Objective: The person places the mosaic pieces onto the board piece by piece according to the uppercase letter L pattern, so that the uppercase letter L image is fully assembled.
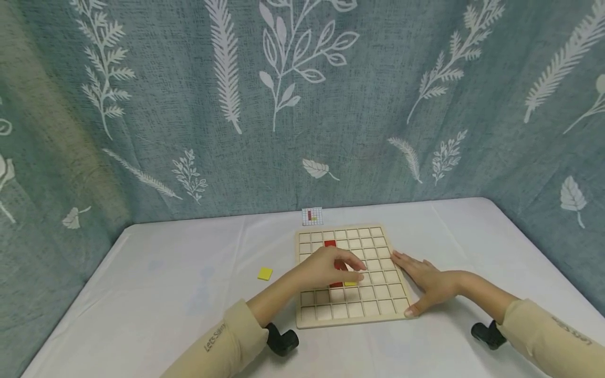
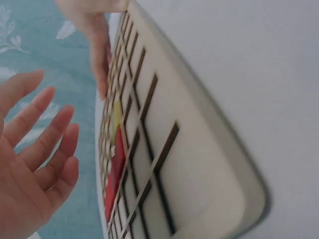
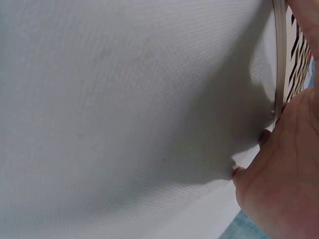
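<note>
A wooden board (image 1: 378, 307) with a grid of square cells lies on the white cloth. Over its middle hovers my left hand (image 1: 326, 268), fingers loosely bent and spread, with nothing visible between them. Partly hidden under that hand is a column of red tiles (image 1: 330, 243), which also shows as a red strip (image 2: 115, 172) in the left wrist view. A yellow tile (image 1: 351, 283) lies in the grid beside the lowest red one, below my fingertips. My right hand (image 1: 427, 283) rests along the board's right edge, fingers extended and thumb at the near corner.
Left of the board lies a loose yellow tile (image 1: 265, 273). Behind the board is a small grid card (image 1: 312, 216) with a red and yellow pattern. Black devices (image 1: 282, 340) sit under both wrists. A patterned curtain (image 1: 302, 105) hangs behind the table.
</note>
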Tool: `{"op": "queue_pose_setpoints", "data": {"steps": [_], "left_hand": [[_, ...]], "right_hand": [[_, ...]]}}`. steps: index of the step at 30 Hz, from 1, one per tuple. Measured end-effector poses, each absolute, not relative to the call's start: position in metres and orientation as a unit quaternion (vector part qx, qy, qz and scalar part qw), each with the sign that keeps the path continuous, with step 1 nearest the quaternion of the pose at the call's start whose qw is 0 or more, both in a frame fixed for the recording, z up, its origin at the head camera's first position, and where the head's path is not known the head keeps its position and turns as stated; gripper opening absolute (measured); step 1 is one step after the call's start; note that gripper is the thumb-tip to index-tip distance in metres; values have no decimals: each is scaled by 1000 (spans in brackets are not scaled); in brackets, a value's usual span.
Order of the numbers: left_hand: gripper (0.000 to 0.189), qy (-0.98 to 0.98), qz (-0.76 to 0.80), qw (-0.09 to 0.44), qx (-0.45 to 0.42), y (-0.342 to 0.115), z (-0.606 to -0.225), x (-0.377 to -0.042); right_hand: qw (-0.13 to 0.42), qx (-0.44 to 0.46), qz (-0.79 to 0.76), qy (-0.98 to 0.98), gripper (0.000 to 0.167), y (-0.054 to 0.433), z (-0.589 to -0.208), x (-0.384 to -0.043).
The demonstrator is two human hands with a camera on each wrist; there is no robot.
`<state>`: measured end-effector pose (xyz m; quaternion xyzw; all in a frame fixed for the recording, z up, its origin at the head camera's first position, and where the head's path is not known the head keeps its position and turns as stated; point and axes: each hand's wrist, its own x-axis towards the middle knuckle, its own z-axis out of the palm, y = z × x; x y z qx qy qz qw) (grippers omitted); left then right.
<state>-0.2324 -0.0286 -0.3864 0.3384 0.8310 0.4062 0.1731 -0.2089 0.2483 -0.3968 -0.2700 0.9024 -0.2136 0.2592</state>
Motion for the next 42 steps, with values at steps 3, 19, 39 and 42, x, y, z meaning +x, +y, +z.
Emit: {"op": "queue_pose_setpoints", "data": {"steps": [3, 19, 39, 42], "left_hand": [[25, 833, 403, 174, 336, -37, -382, -231], [35, 861, 394, 108, 304, -111, -374, -235], [38, 890, 408, 76, 190, -180, -389, -231], [38, 894, 401, 80, 185, -183, -391, -231]], "right_hand": [[260, -269, -214, 902, 117, 248, -397, -209], [260, -273, -214, 901, 117, 251, -401, -206], [257, -271, -206, 904, 118, 247, -397, -206], [258, -271, -207, 904, 118, 247, -397, -207]]}}
